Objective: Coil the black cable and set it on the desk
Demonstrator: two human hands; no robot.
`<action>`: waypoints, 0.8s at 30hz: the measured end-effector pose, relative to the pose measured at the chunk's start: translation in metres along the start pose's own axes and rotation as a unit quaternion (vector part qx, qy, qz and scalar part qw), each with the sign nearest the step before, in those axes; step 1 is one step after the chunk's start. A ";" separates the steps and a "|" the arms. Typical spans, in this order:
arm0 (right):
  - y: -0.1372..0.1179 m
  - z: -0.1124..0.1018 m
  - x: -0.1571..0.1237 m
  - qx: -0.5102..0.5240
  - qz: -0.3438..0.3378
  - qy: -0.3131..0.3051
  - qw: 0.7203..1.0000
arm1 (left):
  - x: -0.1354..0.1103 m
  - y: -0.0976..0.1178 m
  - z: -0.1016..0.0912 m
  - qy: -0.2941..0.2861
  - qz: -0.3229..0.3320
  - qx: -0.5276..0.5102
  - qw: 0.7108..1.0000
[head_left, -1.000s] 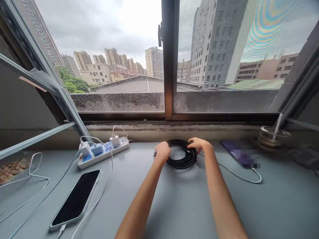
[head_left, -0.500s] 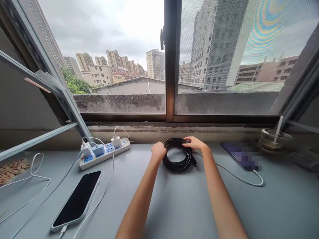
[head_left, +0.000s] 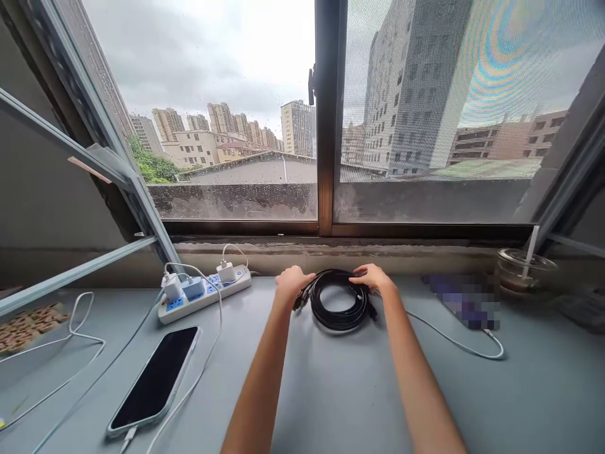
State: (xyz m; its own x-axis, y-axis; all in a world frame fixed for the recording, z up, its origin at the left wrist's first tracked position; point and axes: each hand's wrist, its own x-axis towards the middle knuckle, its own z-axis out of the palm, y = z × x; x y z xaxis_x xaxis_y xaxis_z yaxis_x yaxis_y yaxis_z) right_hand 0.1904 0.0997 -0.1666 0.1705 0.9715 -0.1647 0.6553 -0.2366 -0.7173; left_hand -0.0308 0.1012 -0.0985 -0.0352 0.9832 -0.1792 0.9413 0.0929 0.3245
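Observation:
A black coiled cable [head_left: 338,323] lies on the grey table below the window. At its left side sits my left hand [head_left: 289,284], fingers bent and thumb reaching to the coil's upper left edge; the fingertips are partly hidden. Just beneath that hand a dark cable end with a plug [head_left: 300,301] sticks out of the coil. My right hand [head_left: 373,277] pinches the upper right of the coil between thumb and fingers. Another black cable end [head_left: 373,311] pokes out at the coil's lower right, under this hand.
Left of the coil stands a white power strip [head_left: 208,295] with chargers plugged in. A phone [head_left: 154,381] on a white cable lies nearer. To the right are a second, blurred-out phone [head_left: 460,302] and a glass cup [head_left: 524,277] with a straw. Wooden pieces [head_left: 33,325] sit far left.
My left hand has shifted slightly left along the coil, uncovering the cable end beneath it. The right hand stays at the coil's upper right. The whole view has moved a little.

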 end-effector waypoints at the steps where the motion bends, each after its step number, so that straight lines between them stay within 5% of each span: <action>1: 0.001 -0.002 -0.001 0.011 0.006 -0.013 1.000 | 0.003 -0.006 -0.005 0.005 -0.008 -0.008 1.000; 5: 0.008 -0.011 -0.004 0.044 0.047 -0.050 0.997 | 0.020 -0.033 -0.013 0.015 -0.046 -0.047 0.998; 10: 0.014 -0.016 -0.010 0.069 0.077 -0.072 0.992 | 0.038 -0.053 0.013 0.001 -0.064 -0.114 0.991; 15: 0.018 -0.013 -0.009 0.078 0.099 -0.039 0.991 | 0.042 -0.069 0.044 0.023 -0.088 -0.164 0.982; 24: 0.028 0.011 0.003 0.040 0.101 0.004 0.994 | 0.045 -0.094 0.048 0.077 -0.135 -0.176 0.972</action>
State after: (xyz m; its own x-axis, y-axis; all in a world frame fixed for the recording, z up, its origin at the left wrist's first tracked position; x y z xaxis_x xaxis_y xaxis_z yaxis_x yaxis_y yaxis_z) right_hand 0.2009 0.0962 -0.1950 0.2996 0.9039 -0.3054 0.5467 -0.4250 -0.7214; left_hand -0.1050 0.1289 -0.1816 -0.3405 0.9248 -0.1698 0.7181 0.3724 0.5879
